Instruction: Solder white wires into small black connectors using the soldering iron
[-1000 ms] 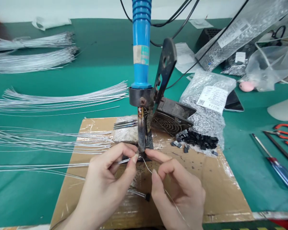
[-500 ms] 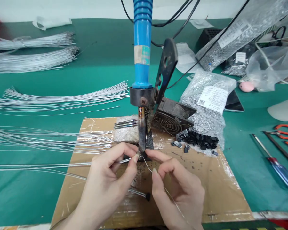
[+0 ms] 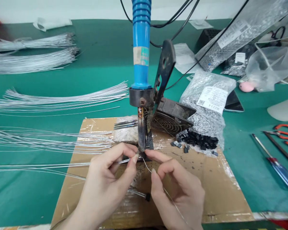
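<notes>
While the left hand (image 3: 110, 182) pinches white wires (image 3: 79, 165) just below the soldering iron's tip (image 3: 141, 140), the right hand (image 3: 179, 188), its grip closed on a thin solder strand (image 3: 147, 165), should feed sparingly, fingertips clear of heat.

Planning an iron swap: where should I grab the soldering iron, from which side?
Soldering iron: wrap the blue handle above the black ring, coming from the left. It stands upright, tip down, and the holed bracket rises along its right. Avoid the metal shaft, possibly hot; the left hand and right hand are close to its tip.
</notes>
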Demonstrator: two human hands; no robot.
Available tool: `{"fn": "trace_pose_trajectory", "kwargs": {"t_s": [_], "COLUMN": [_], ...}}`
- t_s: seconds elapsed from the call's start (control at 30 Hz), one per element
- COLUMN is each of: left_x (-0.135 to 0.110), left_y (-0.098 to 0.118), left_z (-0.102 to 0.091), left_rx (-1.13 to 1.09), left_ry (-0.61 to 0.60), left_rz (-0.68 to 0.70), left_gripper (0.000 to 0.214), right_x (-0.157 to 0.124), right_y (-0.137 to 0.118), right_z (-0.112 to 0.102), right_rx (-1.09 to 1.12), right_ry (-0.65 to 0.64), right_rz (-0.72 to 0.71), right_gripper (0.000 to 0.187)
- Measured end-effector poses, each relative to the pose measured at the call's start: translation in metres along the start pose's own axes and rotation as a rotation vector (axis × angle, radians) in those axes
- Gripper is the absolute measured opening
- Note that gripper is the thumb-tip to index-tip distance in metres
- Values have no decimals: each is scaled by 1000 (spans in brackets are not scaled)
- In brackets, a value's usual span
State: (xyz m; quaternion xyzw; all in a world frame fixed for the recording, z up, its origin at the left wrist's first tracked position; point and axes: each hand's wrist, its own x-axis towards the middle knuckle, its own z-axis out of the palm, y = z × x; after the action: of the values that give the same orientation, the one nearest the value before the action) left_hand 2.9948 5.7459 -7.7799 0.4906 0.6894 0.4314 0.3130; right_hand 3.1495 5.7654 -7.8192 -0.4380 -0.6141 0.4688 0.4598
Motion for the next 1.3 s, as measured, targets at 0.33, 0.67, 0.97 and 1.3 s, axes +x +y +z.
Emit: {"fn": "trace_pose_trajectory", "kwargs": {"t_s": [0.33, 0.67, 0.97, 1.3], "left_x": [0, 0, 0, -1], "left_y": [0, -1, -4, -5], "left_z": [1, 1, 2, 2], "left_rx": [-5, -7, -29, -14], "left_ry": [4, 3, -6, 2], "left_rz": [12, 0, 7, 6], "left_gripper": [17, 17, 16, 14], "right_x": [0, -1, 0, 0], "right_y": [-1, 3, 2, 3], "right_z": [0, 0, 1, 0], "right_rx": [23, 21, 54, 48], "right_ry": [-15, -3, -4, -8], "right_rz": [14, -32, -21, -50], "right_gripper": [17, 17, 17, 18]}}
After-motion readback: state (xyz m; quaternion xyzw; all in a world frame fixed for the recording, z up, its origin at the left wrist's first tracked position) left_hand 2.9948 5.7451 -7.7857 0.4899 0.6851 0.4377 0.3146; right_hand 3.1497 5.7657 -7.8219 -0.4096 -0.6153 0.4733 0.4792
